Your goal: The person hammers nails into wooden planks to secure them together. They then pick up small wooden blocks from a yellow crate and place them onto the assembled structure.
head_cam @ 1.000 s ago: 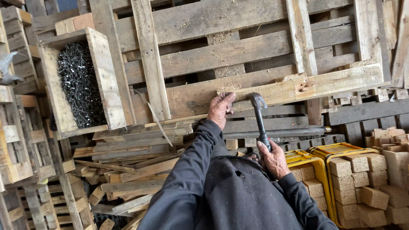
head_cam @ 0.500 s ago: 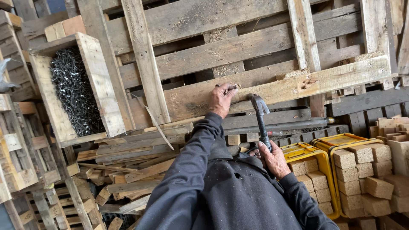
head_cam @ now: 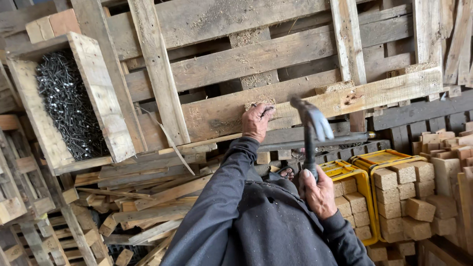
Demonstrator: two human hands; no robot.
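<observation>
My left hand (head_cam: 257, 121) rests on a pale wooden plank (head_cam: 340, 98) of a pallet, fingers pinched as if on a nail at the plank's edge; the nail itself is too small to see clearly. My right hand (head_cam: 318, 191) grips the dark handle of a hammer (head_cam: 311, 129). The hammer's metal head is raised, blurred, just right of my left hand. Both arms wear dark sleeves.
A wooden box (head_cam: 101, 96) full of dark nails stands at the left. Yellow crates (head_cam: 364, 167) holding small wooden blocks (head_cam: 394, 197) sit at the right. Loose wood strips (head_cam: 148, 197) lie piled at lower left. Stacked pallets (head_cam: 236, 59) fill the background.
The hammer head has swung up and toward the plank beside my left hand. My left hand stays at the same spot on the plank.
</observation>
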